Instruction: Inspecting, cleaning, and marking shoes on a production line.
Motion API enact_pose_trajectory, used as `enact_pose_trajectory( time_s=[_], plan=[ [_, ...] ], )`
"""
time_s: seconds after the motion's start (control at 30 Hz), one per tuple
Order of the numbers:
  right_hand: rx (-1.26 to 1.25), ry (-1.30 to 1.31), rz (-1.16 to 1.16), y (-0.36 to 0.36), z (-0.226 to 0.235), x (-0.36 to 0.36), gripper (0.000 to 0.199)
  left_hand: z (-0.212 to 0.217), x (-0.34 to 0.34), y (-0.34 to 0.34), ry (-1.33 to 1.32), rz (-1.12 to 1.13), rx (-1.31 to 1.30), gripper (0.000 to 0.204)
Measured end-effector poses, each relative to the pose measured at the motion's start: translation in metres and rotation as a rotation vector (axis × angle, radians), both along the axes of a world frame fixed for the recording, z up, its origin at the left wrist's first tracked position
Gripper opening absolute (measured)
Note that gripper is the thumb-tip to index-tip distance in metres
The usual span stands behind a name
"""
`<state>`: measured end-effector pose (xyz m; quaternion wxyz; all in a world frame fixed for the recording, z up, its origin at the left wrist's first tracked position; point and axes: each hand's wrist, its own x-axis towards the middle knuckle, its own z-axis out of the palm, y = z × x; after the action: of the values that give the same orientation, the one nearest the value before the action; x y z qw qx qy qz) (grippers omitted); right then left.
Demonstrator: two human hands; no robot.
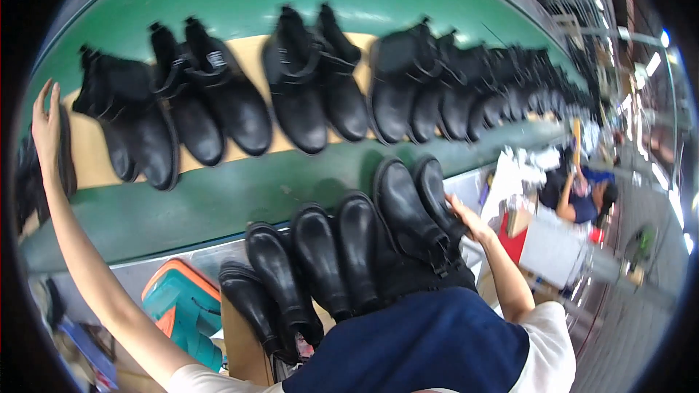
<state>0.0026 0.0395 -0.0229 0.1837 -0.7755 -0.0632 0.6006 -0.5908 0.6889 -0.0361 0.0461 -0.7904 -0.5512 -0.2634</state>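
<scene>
At the far left my left hand (46, 131) is raised with fingers stretched and apart, right beside a black boot (67, 149) at the edge of the row. On the right, my right hand (472, 221) rests against the outer side of a black ankle boot (435, 193), its fingers partly hidden by it. That boot's neighbour (404, 200) leans the same way, toe toward the bench. More black boots, such as one at the middle (320, 251), lie across my lap and to its left, toes pointing away from me.
Pairs of black boots (298, 94) stand in a long row on a tan strip (247, 58) along the green bench (240, 207). A teal and orange plastic stool (178, 295) is at lower left. Another person (582, 200) sits at right near a white box (553, 247).
</scene>
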Motion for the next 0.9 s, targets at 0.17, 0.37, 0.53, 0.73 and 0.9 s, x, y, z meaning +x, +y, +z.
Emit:
enact_pose_trajectory(
  time_s=[0.17,0.37,0.53,0.73,0.9],
  plan=[
    [-0.019,0.093,-0.189,-0.01,0.018,-0.006,0.08,0.05,0.219,-0.122,-0.327,-0.239,-0.093,0.032],
    [0.164,0.125,-0.147,-0.061,-0.015,0.003,0.078,0.061,0.355,-0.329,-0.442,-0.604,-0.793,0.019],
    [0.198,0.077,-0.067,-0.048,-0.027,0.003,0.087,0.023,0.391,-0.461,-0.318,-0.151,-1.91,0.045],
    [0.234,0.217,-0.057,-0.034,0.002,-0.001,0.113,0.01,0.422,-0.569,-0.793,0.284,-2.061,0.09],
    [0.585,0.264,-0.39,-0.098,-0.022,0.019,0.1,-0.004,0.444,-0.616,-0.478,-0.049,-1.477,0.112]
  ],
)
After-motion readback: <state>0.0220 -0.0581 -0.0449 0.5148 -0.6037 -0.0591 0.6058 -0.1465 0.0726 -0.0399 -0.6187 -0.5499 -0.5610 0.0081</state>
